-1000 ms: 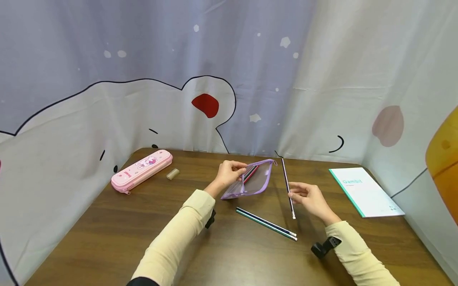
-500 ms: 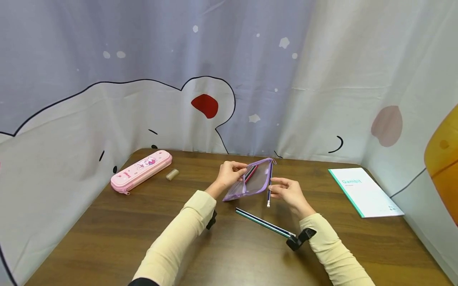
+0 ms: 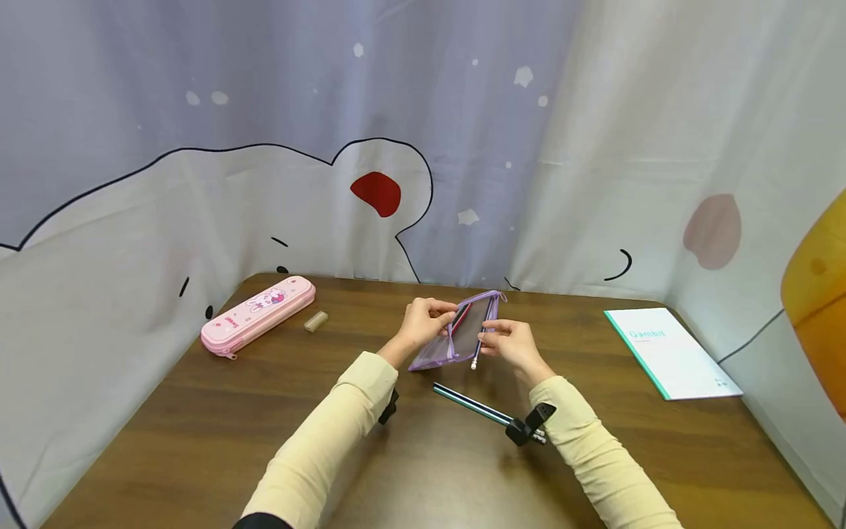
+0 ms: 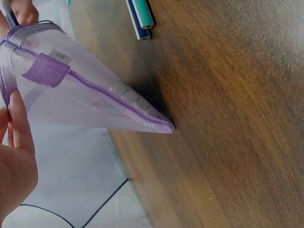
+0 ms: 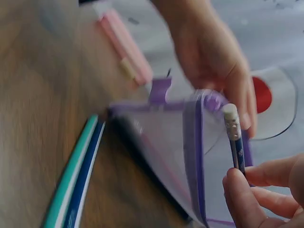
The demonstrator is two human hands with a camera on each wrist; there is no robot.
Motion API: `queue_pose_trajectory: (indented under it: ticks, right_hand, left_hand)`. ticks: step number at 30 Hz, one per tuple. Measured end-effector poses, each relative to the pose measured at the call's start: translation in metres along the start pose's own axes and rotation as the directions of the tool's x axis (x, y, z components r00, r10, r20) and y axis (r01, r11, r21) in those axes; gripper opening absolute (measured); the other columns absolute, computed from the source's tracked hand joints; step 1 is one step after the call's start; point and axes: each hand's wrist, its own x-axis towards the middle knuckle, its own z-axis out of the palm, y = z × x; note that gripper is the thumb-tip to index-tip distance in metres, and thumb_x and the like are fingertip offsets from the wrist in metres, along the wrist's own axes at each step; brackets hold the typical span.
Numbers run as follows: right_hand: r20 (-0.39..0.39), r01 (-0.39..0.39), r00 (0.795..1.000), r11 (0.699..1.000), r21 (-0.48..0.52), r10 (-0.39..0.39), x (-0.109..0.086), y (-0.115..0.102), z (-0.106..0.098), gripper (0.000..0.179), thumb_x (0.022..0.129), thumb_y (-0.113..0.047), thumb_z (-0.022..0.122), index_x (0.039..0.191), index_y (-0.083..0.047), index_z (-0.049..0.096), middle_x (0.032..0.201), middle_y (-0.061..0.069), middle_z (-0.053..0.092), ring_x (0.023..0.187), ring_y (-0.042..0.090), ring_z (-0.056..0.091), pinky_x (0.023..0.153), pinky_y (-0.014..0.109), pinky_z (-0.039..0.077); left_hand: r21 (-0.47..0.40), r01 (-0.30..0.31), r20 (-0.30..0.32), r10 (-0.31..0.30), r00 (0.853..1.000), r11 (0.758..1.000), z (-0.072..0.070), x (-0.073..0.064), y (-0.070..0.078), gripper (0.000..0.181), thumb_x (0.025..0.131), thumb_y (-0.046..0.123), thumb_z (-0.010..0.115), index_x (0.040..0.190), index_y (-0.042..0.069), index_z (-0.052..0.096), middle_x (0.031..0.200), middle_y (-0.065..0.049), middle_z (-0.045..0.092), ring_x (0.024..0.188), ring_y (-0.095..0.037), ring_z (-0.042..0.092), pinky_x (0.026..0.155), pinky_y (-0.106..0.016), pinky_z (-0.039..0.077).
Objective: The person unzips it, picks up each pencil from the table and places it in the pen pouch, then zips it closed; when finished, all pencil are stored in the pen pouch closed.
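My left hand (image 3: 420, 325) pinches the rim of a see-through purple mesh zip pouch (image 3: 431, 358), holding its mouth open toward me. Red and dark pencils (image 3: 463, 318) show inside it. Between the thumb and fingers of my right hand (image 3: 515, 345) is a dark blue striped pencil (image 5: 236, 142), its white eraser end toward me and its far part within the pouch mouth. In the left wrist view, the pouch's lower corner (image 4: 164, 126) points down close to the wood. Two pencils, one green-striped (image 5: 71, 175) and one blue-striped (image 5: 86, 183), lie side by side on the table in front of the pouch.
A pink pencil case (image 3: 258, 316) lies at the back left of the wooden table (image 3: 218, 441), with a small beige eraser (image 3: 316, 321) beside it. At the right lies a white notebook (image 3: 674, 354) with a green spine. A printed curtain (image 3: 297, 206) hangs behind the table.
My right hand has moved left with the blue striped pencil, from beside the pouch into its mouth. My left hand and the pouch have stayed nearly in place.
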Motion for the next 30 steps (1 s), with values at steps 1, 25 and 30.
queue_pose_trajectory:
  ticks: [1, 25, 30]
  right_hand:
    - [-0.006, -0.01, 1.0, 1.0, -0.005, 0.009, 0.004, 0.0, 0.001, 0.037, 0.079, 0.005, 0.058, 0.114, 0.014, 0.05, 0.071, -0.001, 0.058, 0.058, 0.006, 0.06, 0.06, 0.023, 0.055]
    - [0.011, 0.036, 0.999, 0.972, -0.234, -0.034, 0.015, 0.009, 0.016, 0.03, 0.083, -0.003, 0.057, 0.108, 0.013, 0.055, 0.097, 0.032, 0.061, 0.073, 0.028, 0.067, 0.063, 0.03, 0.056]
    - [0.104, 0.23, 0.973, 0.869, -0.438, -0.205, -0.007, 0.007, 0.0, 0.02, 0.08, -0.003, 0.06, 0.097, 0.007, 0.062, 0.082, 0.023, 0.066, 0.064, 0.02, 0.065, 0.056, 0.028, 0.055]
  left_hand:
    - [0.001, -0.001, 0.001, 0.001, 1.0, 1.0, 0.0, 0.0, 0.0, 0.02, 0.081, 0.005, 0.062, 0.099, -0.004, 0.066, 0.085, -0.021, 0.067, 0.048, -0.005, 0.056, 0.05, -0.022, 0.053]
    - [0.007, 0.004, 0.04, -0.004, 0.999, 1.0, 0.005, 0.002, 0.0, 0.02, 0.082, 0.006, 0.061, 0.099, -0.003, 0.066, 0.083, -0.021, 0.066, 0.048, -0.004, 0.054, 0.057, -0.034, 0.056]
    - [-0.005, 0.0, 0.028, 0.0, 1.0, 1.0, 0.001, 0.002, 0.0, 0.018, 0.081, 0.006, 0.062, 0.097, -0.002, 0.067, 0.082, -0.023, 0.066, 0.051, -0.015, 0.06, 0.053, -0.028, 0.055]
